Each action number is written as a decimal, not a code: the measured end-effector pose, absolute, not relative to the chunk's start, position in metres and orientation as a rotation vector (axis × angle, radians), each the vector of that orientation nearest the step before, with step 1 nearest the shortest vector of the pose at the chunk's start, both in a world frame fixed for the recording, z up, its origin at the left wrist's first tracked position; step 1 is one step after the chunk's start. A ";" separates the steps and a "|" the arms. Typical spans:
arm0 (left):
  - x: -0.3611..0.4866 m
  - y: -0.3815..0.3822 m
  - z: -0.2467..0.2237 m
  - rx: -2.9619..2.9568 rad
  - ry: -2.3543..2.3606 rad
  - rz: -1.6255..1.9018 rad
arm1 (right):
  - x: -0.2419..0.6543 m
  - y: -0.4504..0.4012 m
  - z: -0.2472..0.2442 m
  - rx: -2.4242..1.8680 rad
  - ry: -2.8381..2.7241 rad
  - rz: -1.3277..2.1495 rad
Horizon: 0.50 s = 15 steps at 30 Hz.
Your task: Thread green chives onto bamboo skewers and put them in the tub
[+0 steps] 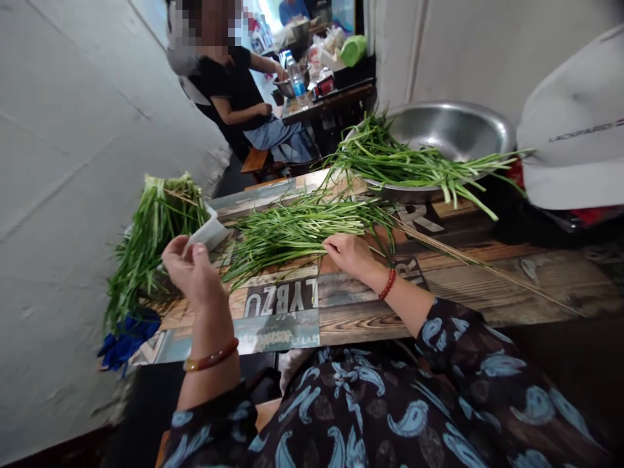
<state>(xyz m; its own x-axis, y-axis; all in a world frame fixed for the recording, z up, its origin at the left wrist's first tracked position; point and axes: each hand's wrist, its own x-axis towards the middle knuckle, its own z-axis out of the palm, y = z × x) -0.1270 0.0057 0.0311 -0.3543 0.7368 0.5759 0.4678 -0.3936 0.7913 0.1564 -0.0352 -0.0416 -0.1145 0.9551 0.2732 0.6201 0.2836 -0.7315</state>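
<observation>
My right hand [351, 255] pinches the pale ends of a few garlic chives [309, 248] at the near edge of a loose pile of chives [302, 224] on the table. To the left, my left hand [192, 270] is raised beside a white plastic container [210, 231]. Its fingers are loosely curled, with the thumb apart, and I see nothing held in them. Behind that hand stands a thick bunch of chives [153, 221], leaves hanging down to the left, with thin sticks lying across its top.
More chives [385, 153] lie over the rim of a large steel basin [504, 133]. Long thin bamboo sticks [487, 261] cross the wood-patterned table [292, 325]. A blue cloth-like item [130, 338] is at the left edge, a light cap [575, 130] at right. Another person [234, 91] sits beyond.
</observation>
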 end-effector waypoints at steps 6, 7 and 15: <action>-0.034 -0.021 0.003 2.482 1.146 0.910 | 0.149 -0.042 -0.036 -1.388 -2.058 0.290; -0.023 -0.019 -0.002 2.493 1.071 0.799 | 0.150 -0.042 -0.034 -1.398 -2.077 0.260; -0.021 -0.004 -0.012 2.434 1.133 0.324 | 0.191 -0.030 -0.019 -1.359 -1.999 0.570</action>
<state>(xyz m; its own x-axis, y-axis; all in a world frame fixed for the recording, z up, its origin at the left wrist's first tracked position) -0.0211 -0.0037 -0.0121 0.6384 0.7692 0.0282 0.6678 -0.5717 0.4766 0.1911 -0.0296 -0.0186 -0.2546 0.9293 0.2674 0.6488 0.3692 -0.6654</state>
